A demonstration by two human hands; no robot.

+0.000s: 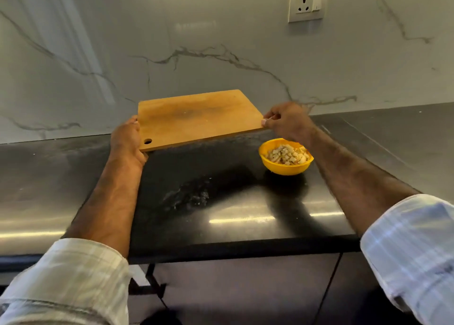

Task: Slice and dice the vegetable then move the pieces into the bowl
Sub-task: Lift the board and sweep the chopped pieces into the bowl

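- Head view: both hands hold a rectangular wooden cutting board [196, 118] clear of the dark polished counter [233, 201], its far edge tipped up toward the marble wall.
- The left hand [127, 140] has its grip round the board's near-left corner, beside the small hanging hole; the fingers go underneath, out of sight.
- The right hand [287, 120] pinches the board's right edge between thumb and fingertips, a narrow grip on the thin rim.
- The board's face looks bare, with no pieces on it.
- Just below and nearer than the right hand, a small round yellow plastic bowl [286, 157] stands on the counter, filled with pale diced vegetable pieces [286, 154].
- I'd judge the task all but finished, with the dice already in the bowl.
- The board should handle stiff and fairly light; opposite edges are the sensible hold.
- The bowl looks light and could slide on that glossy counter; take it by the rim, kept level.
- The dice look soft, damp and easily spilled.
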